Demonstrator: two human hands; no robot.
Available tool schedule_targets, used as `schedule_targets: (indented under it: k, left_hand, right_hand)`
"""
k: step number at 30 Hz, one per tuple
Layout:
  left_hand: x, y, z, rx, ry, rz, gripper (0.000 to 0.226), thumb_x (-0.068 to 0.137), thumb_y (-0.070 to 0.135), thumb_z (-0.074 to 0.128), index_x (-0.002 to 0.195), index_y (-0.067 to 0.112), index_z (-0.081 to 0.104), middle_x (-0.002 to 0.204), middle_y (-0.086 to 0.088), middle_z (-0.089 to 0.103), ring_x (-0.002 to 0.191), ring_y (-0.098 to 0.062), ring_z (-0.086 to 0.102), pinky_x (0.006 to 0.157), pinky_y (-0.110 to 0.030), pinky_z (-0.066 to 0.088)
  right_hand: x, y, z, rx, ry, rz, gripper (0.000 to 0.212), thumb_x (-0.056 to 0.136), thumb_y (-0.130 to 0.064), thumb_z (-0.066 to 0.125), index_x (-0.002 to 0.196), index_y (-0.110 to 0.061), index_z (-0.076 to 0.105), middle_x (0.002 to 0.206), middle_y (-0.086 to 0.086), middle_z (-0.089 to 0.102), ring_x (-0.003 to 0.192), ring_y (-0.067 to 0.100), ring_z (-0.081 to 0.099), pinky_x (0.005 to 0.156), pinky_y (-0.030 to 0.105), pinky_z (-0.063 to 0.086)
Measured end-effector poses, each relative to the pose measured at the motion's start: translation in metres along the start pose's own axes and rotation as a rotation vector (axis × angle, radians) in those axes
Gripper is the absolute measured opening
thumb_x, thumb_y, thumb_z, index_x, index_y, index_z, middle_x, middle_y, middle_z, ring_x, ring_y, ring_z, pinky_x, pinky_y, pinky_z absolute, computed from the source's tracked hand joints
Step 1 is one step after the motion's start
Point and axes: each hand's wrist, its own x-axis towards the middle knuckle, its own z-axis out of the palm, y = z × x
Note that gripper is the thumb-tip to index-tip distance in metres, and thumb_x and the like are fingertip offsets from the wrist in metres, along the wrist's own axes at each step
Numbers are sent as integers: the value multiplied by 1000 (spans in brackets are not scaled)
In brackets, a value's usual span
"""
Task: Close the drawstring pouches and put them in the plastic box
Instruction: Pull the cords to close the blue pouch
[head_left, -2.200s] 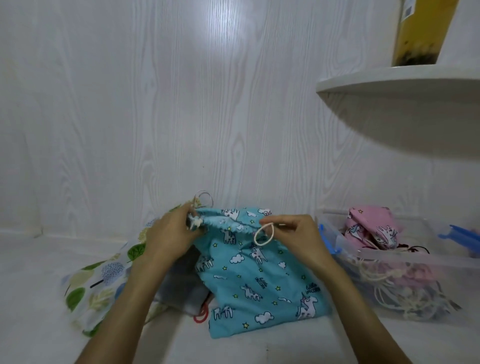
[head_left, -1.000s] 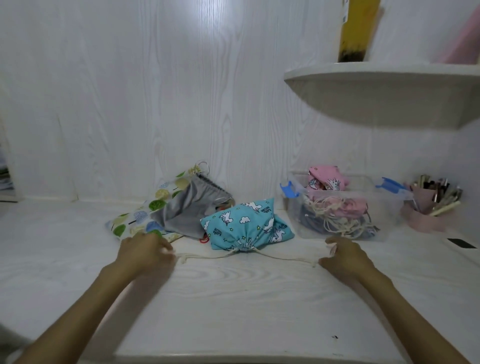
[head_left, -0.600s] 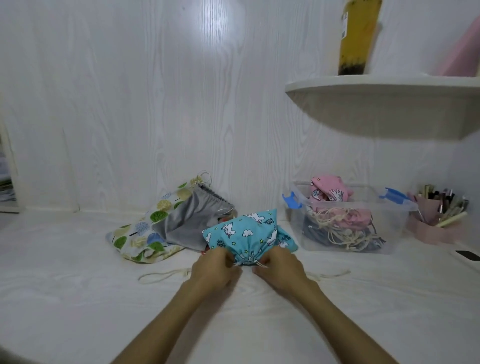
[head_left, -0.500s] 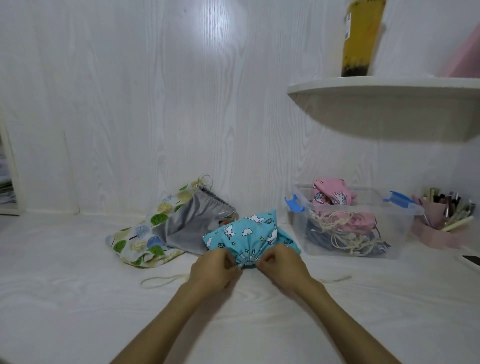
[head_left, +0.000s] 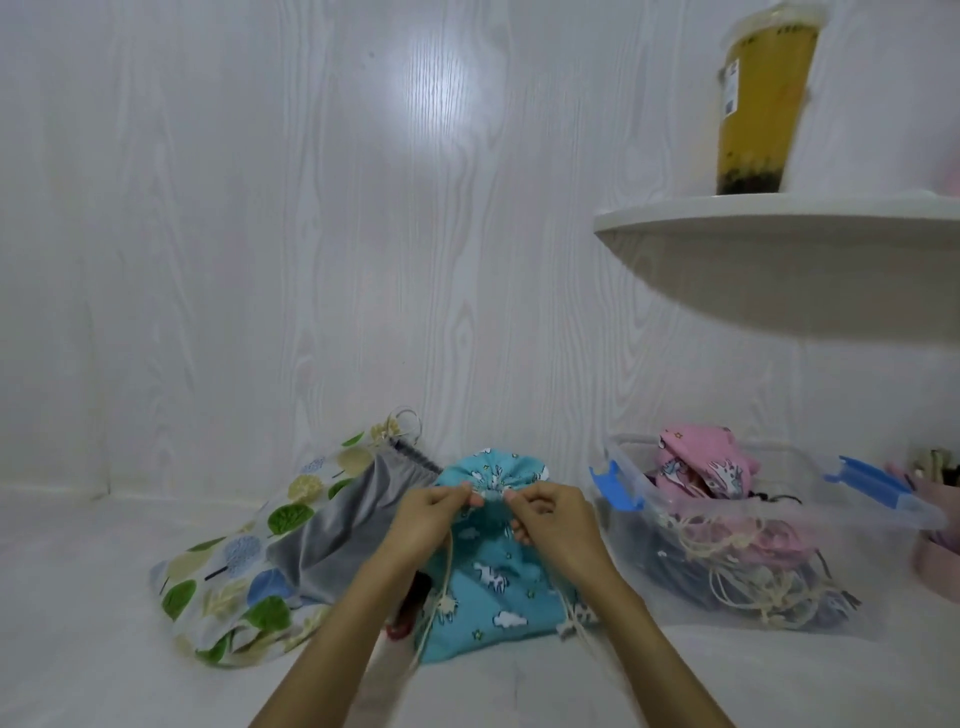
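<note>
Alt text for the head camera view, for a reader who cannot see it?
Both hands, left hand and right hand, pinch the gathered neck of a blue unicorn pouch on a white table. A clear plastic box holding pouches sits right; a tree-print pouch lies left.

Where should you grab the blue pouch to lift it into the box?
Probably at the gathered neck, from above. The blue pouch is cinched tight there, so the cloth bunches into a narrow knob fingers can close round, and the left hand and right hand already pinch it on each side. The body below is wide and floppy. The box sits open to the right.
</note>
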Motion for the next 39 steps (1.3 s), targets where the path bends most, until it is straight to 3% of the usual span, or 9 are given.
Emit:
schedule_targets:
  k: [3, 7, 13, 17, 21, 25, 31, 36, 39]
  left_hand:
    - [25, 5, 4, -63, 131, -2, 28, 97, 26, 49, 80, 12, 67, 75, -6, 61, 55, -9, 45, 52, -23, 35]
    - [51, 6, 2, -170, 177, 5, 32, 95, 27, 50, 68, 15, 62, 71, -8, 57, 66, -19, 48, 56, -26, 35]
    - [47, 9, -32, 140, -179, 269, 36, 93, 38, 53, 63, 23, 66, 64, -5, 47, 62, -14, 45, 57, -20, 40]
    - [35, 22, -51, 270, -347, 340, 27, 89, 31, 59, 71, 16, 75, 44, 9, 37, 41, -2, 29, 45, -10, 27]
    - [37, 24, -48, 377, -323, 440, 28, 83, 46, 59, 71, 26, 75, 48, 0, 34, 45, -10, 25, 47, -20, 23]
    - [40, 22, -49, 489, -309, 434, 29, 78, 53, 59, 80, 30, 76, 62, -3, 64, 57, -17, 43, 57, -31, 35]
    - [35, 20, -45, 609, -124, 407, 18, 90, 35, 60, 89, 26, 76, 45, 19, 52, 45, 3, 45, 50, -16, 28]
    - [32, 19, -30, 845, 112, 486, 15, 86, 34, 66, 101, 32, 64, 93, 18, 58, 78, 1, 50, 67, -20, 41]
    - [29, 23, -25, 896, 363, 490, 20, 78, 35, 70, 79, 27, 51, 82, 11, 56, 75, -9, 49, 60, -26, 40]
  right_hand:
    - [17, -10, 5, -62, 16, -66, 22, 87, -36, 62, 78, -18, 71, 63, -1, 67, 60, 14, 63, 68, 35, 54]
    - [36, -26, 2, -94, -5, -137, 21, 87, -34, 63, 79, -16, 72, 66, 3, 66, 58, 9, 55, 60, 28, 49]
    - [43, -34, -20, -131, -125, -107, 18, 85, -31, 67, 73, -17, 70, 55, -2, 61, 51, 6, 54, 57, 21, 47]
    - [36, -42, -43, -160, -271, -144, 14, 80, -27, 73, 73, -15, 74, 48, -7, 60, 45, 0, 52, 53, 14, 44]
    - [34, -43, -45, -237, -124, -174, 11, 78, -27, 75, 70, -20, 73, 51, -8, 60, 46, -1, 52, 51, 12, 43]
    - [33, -40, -41, -405, 47, -189, 16, 79, -31, 73, 66, -23, 68, 57, -15, 57, 56, -1, 53, 54, 18, 39]
    - [32, -38, -42, -389, 7, -111, 19, 80, -31, 73, 64, -24, 66, 56, -9, 58, 55, 5, 53, 55, 21, 44]
    - [27, -39, -36, -411, -51, -135, 16, 82, -31, 69, 93, -24, 59, 63, -5, 56, 55, 7, 48, 49, 21, 33]
    - [24, -42, -32, -395, -105, -135, 23, 78, -30, 72, 97, -26, 60, 64, -6, 56, 57, 8, 49, 53, 24, 36]
